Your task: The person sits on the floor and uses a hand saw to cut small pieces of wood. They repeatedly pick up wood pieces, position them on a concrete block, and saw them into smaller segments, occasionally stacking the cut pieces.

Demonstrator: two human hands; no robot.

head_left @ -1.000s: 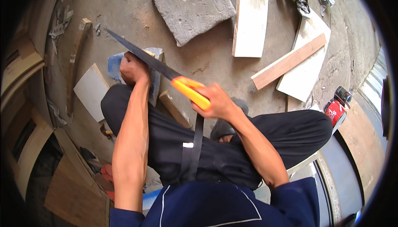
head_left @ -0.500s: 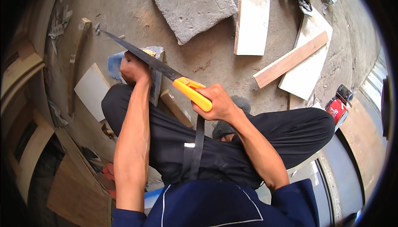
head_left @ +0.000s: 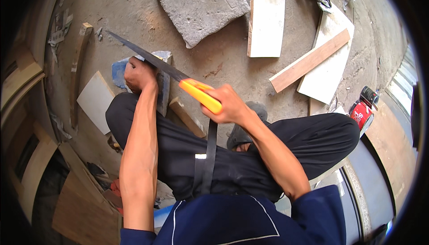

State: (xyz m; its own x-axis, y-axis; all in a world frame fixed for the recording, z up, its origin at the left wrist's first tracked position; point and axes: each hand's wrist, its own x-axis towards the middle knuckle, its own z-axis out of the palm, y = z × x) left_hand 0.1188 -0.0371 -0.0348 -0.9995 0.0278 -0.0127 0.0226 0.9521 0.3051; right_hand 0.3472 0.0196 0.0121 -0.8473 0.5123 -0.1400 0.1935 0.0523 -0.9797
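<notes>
In my right hand is the orange handle of a hand saw, the fingers wrapped round it. The dark saw blade slants up and left, passing just beside my left hand. That hand is a closed fist over a grey block, with a blue piece by its left side. A small pale yellowish bit shows past the blade near the fist. What the left fingers grip is hidden by the hand and the blade.
Beyond lies a rough grey stone slab. White boards and a reddish wooden strip lie to the right, near a red can. At left are a white panel and a long wooden stick. My crossed legs fill the near side.
The right hand and saw handle have moved slightly forward, away from me. The left fist stays by the block. The whole view has shifted a little.
</notes>
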